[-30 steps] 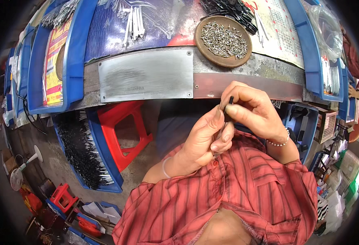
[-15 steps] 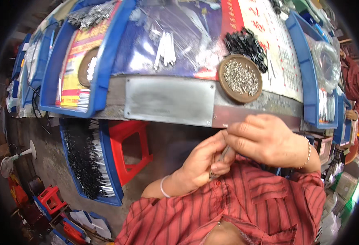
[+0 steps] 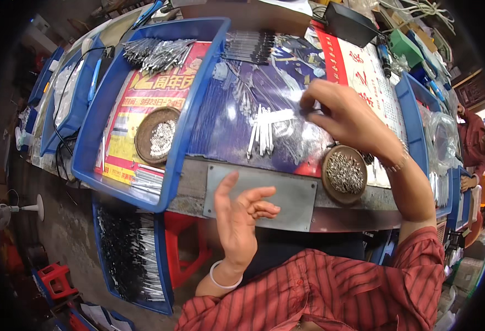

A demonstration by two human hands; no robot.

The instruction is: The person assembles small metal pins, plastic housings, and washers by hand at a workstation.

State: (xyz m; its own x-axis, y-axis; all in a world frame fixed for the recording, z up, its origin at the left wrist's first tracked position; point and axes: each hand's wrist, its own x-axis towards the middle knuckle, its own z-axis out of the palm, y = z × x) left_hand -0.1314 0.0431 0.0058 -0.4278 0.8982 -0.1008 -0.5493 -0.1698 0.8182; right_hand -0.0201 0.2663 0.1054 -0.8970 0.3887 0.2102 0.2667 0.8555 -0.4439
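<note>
My right hand [image 3: 344, 113] reaches over the table with its fingers pinched on a slim pale rod [image 3: 280, 116]. The rod's dark end is at my fingertips; its pale part crosses the top of a small bunch of silvery-white rods [image 3: 261, 138]. My left hand [image 3: 238, 223] is raised over the grey metal plate [image 3: 292, 198] at the table edge, fingers apart and holding nothing. Close below my right forearm stands a round brown dish [image 3: 326, 182] of small metal parts [image 3: 346, 172]. My right hand and forearm hide most of the black pieces behind the dish.
A blue tray [image 3: 176, 160] on the left holds metal rods [image 3: 157, 54] and a dish of small silvery parts [image 3: 162, 139]. Below it are a blue bin [image 3: 107, 270] of black-and-white rods and a red stool [image 3: 184, 248]. Blue bins [image 3: 413, 105] line the right side.
My hands have parted. The right one has moved forward to the rods with the slim piece; the left has let go and opened. The view has shifted, showing more of the far table.
</note>
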